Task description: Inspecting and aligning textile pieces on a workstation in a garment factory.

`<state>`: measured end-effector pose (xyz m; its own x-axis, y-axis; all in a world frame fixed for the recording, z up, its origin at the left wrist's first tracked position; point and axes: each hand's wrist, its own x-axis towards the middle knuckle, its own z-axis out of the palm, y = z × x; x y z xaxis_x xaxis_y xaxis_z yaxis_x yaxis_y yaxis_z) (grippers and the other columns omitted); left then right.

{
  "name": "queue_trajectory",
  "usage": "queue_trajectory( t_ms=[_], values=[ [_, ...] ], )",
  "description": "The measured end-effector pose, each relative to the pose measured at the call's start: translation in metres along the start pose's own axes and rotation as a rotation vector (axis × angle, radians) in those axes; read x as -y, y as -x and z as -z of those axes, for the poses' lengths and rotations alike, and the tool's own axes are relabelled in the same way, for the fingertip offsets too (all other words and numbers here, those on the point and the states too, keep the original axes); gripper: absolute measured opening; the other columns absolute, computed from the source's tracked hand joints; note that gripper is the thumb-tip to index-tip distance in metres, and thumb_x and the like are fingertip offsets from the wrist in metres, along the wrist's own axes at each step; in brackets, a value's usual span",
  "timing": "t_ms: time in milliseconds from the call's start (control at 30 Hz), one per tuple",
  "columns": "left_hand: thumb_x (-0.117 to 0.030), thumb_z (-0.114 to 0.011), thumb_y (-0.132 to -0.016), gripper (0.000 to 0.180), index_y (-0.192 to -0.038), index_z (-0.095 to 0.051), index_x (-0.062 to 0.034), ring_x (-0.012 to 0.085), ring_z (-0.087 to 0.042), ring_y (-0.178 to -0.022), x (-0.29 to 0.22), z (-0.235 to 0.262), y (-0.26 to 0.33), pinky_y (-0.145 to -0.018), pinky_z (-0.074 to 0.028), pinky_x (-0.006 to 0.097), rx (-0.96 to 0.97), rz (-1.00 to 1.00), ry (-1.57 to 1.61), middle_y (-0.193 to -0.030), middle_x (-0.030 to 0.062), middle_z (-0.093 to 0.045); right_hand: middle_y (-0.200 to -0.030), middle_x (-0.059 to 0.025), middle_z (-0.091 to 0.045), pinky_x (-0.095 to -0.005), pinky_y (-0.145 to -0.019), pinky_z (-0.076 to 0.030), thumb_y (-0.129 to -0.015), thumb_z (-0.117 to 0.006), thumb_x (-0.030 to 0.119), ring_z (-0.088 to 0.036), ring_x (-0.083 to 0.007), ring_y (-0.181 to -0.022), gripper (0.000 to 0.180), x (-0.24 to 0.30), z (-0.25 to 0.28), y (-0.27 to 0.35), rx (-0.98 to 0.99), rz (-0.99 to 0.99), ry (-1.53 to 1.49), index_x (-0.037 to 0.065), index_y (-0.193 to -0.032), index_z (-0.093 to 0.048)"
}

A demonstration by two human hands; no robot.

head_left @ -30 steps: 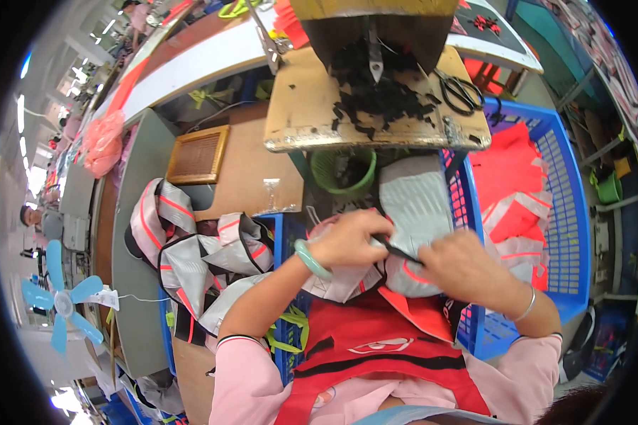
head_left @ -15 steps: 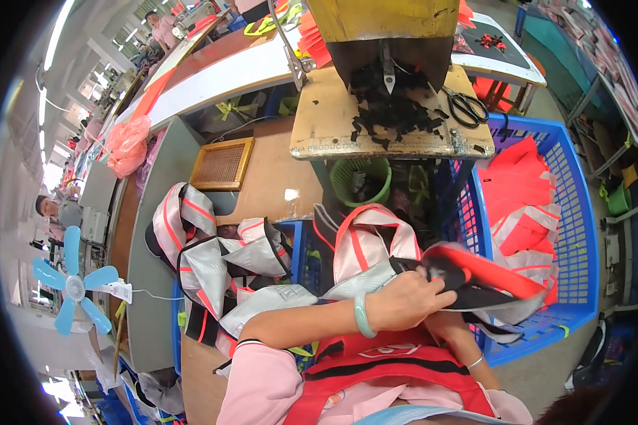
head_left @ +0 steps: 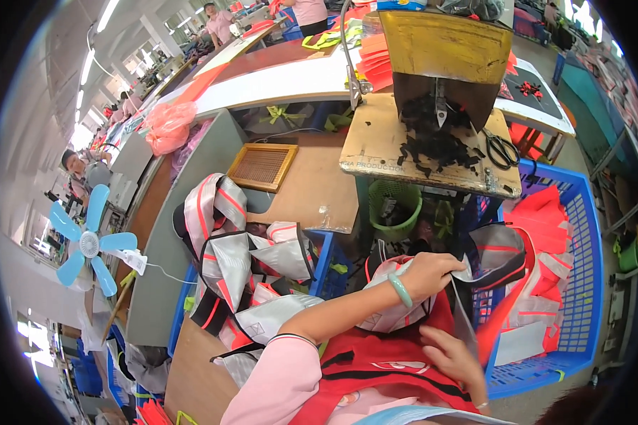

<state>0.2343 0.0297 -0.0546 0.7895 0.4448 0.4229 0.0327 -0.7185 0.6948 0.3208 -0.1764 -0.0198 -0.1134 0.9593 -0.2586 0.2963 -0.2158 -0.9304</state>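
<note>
My left hand (head_left: 432, 275), with a pale green bangle at its wrist, is closed on the edge of a silver-grey fabric piece (head_left: 500, 256) with black edging and an orange-red stripe. This piece curves out to the right and hangs down beside my lap. Lower down, my right hand (head_left: 455, 360) is near the red apron (head_left: 376, 368), its fingers apart and nothing visible in them. A looped silver-and-orange strip (head_left: 397, 319) lies beneath my left forearm. More joined silver strips (head_left: 227, 265) are heaped at the left.
A blue crate (head_left: 590, 283) at the right holds orange and silver pieces. Ahead, a wooden stand (head_left: 376, 138) carries a yellow-and-black machine (head_left: 446, 53), black scraps (head_left: 439, 149) and scissors (head_left: 502, 149). Below it is a green basket (head_left: 397, 219). A blue fan (head_left: 90, 243) stands left.
My hands have parted: the right has come away from the fabric and moved down. The piece has swung round, its silver side now showing. The view has shifted, moving surroundings rightward and down.
</note>
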Motion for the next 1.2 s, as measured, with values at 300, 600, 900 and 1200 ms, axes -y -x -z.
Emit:
queue_trajectory(
  t_ms=[300, 600, 900, 1200],
  values=[
    [-0.007, -0.065, -0.072, 0.031, -0.103, -0.062, -0.0092, 0.0287, -0.064, -0.08, -0.05, 0.036, 0.016, -0.063, -0.051, 0.039, 0.315, -0.224, 0.042, -0.091, 0.0086, -0.063, -0.096, -0.0119, -0.064, -0.0385, -0.086, -0.044, -0.079, -0.064, 0.017, -0.059, -0.0286, -0.092, 0.034, 0.03, 0.101, -0.055, -0.062, 0.545, 0.421, 0.003, -0.111, -0.064],
    [-0.031, -0.074, -0.072, 0.029, -0.079, -0.066, -0.0043, 0.0319, -0.06, -0.074, -0.001, 0.099, 0.048, -0.063, -0.044, 0.039, 0.414, -0.006, 0.016, -0.071, 0.0129, -0.063, -0.075, -0.0063, -0.062, -0.0389, -0.068, -0.044, -0.078, -0.07, 0.022, -0.061, -0.0278, -0.074, 0.014, 0.047, 0.077, -0.078, -0.013, 0.437, 0.595, 0.009, -0.081, -0.066],
    [-0.011, -0.072, -0.083, 0.019, -0.096, -0.067, 0.0022, 0.0048, -0.054, -0.077, -0.037, 0.139, -0.036, -0.068, -0.045, 0.022, -0.007, 0.363, 0.574, -0.08, 0.0001, -0.064, -0.069, -0.008, -0.061, -0.0355, -0.058, -0.041, -0.075, -0.07, 0.012, -0.056, -0.0272, -0.061, 0.01, 0.093, 0.132, -0.121, -0.501, 0.54, 0.537, 0.005, -0.079, -0.064],
    [-0.01, -0.07, -0.084, 0.019, -0.097, -0.069, 0.0037, 0.0034, -0.055, -0.076, -0.006, 0.095, -0.09, -0.069, -0.046, 0.021, -0.063, 0.377, 0.729, -0.083, -0.003, -0.066, -0.068, -0.008, -0.063, -0.0327, -0.06, -0.043, -0.079, -0.068, 0.008, -0.058, -0.0224, -0.064, 0.008, 0.078, 0.178, -0.135, -0.579, 0.33, 0.38, 0.001, -0.081, -0.065]
  ],
)
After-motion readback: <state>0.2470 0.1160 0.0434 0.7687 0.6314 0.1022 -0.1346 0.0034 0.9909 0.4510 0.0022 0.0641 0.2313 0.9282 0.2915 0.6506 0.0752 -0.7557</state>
